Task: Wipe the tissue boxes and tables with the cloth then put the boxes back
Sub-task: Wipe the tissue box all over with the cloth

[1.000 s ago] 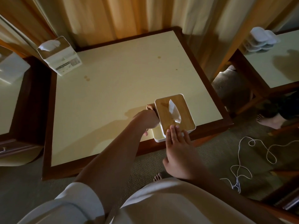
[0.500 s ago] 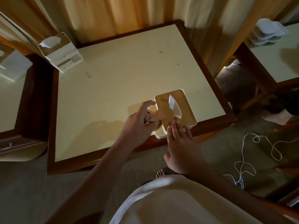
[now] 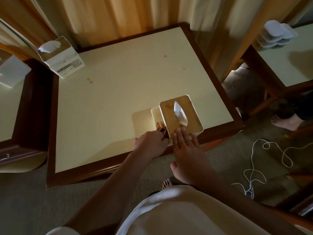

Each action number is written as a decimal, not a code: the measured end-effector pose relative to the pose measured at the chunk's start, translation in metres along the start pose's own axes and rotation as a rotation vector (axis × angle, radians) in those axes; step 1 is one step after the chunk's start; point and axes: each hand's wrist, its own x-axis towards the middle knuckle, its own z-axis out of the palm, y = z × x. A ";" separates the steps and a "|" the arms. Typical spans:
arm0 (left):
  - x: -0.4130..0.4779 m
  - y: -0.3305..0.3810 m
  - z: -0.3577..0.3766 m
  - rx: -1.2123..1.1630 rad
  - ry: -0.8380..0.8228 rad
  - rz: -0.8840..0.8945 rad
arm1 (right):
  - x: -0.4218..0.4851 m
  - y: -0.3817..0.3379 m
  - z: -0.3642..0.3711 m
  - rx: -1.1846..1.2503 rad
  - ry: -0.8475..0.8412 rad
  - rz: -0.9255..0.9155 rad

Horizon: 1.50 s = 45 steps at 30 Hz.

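Mostly hidden in left hand's point(image 3: 150, 143) curled grip: crumpled brownish cloth point(image 3: 161, 128), against white side of wooden-lidded tissue box point(image 3: 181, 114) at table's point(image 3: 110, 99) near right edge. Flat on its smooth top, fingers straight: right hand point(image 3: 188, 150). Too dim for cloth texture.

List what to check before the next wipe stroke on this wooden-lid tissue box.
1. Grip: the left hand holds the cloth against the tissue box side: ok.
2. Steadying: the right hand lays flat fingers on the wooden lid: ok.
3. Support: box fully on the table: cannot tell, hands hide its near end.
4. Tabletop: spots wiped: not ok, visible.
5. Other work: far box wiped: cannot tell.
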 end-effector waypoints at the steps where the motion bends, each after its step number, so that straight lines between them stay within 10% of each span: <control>1: 0.006 0.004 -0.003 0.023 -0.061 -0.016 | 0.000 0.000 0.000 0.000 -0.006 -0.001; 8: 0.038 0.017 -0.011 0.197 -0.636 -0.102 | 0.001 0.000 0.000 -0.011 -0.025 0.006; 19: 0.025 0.028 -0.013 0.145 -0.363 -0.130 | 0.003 -0.005 0.002 -0.009 0.041 0.017; 26: 0.029 0.016 -0.025 0.052 -0.658 -0.130 | 0.005 0.000 0.006 -0.005 0.058 0.006; 38: -0.012 -0.019 -0.034 -0.582 0.202 0.002 | 0.017 0.014 0.008 0.160 0.201 0.012; 45: -0.033 -0.043 -0.023 -0.739 0.363 0.058 | 0.036 0.028 0.008 0.219 0.213 -0.061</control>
